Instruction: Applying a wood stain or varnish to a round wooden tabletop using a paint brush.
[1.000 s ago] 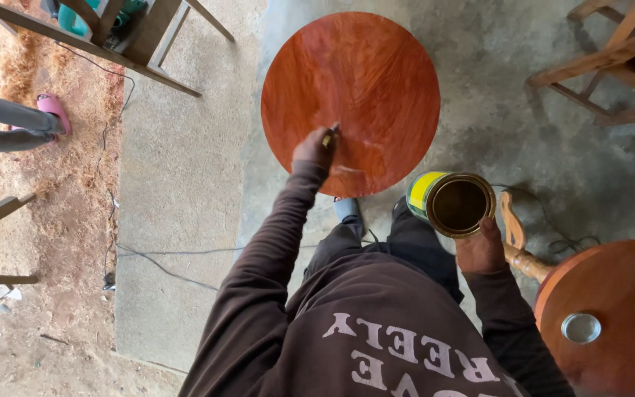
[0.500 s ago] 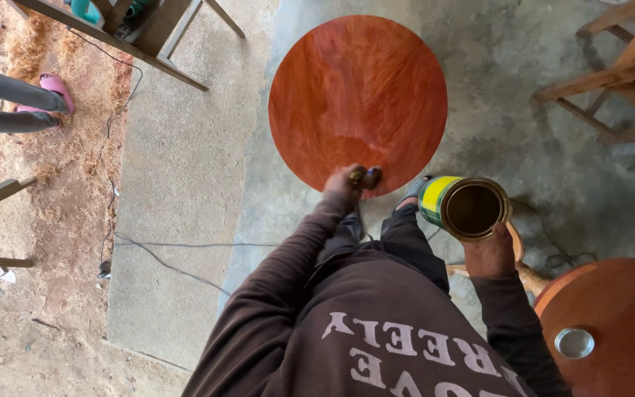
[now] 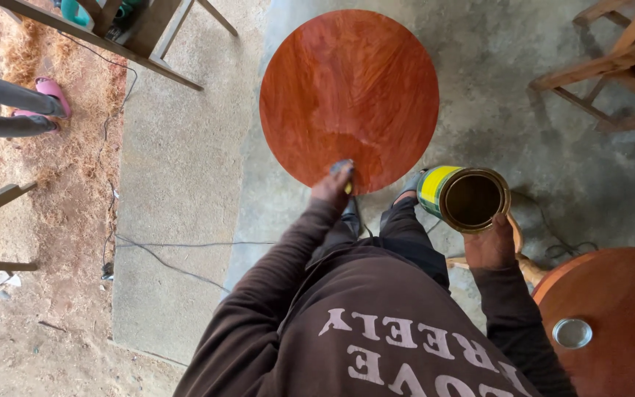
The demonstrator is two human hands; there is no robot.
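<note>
Left hand point(image 3: 330, 188) grips a small brush or pad point(image 3: 342, 167), kind unclear, pressed at the near edge of the round red tabletop point(image 3: 349, 81). Right hand point(image 3: 490, 242) holds an open can point(image 3: 466, 197), just right of that edge. Left hand nearer.

Glossy round red-brown tabletop point(image 3: 349, 88); open tin point(image 3: 464, 197) upright.

My left hand point(image 3: 330, 189) presses a small brush point(image 3: 344, 170) against the near edge of the round, glossy red-brown wooden tabletop point(image 3: 349, 92). My right hand point(image 3: 491, 244) holds an open yellow-labelled metal can point(image 3: 464, 198) beside it.
</note>
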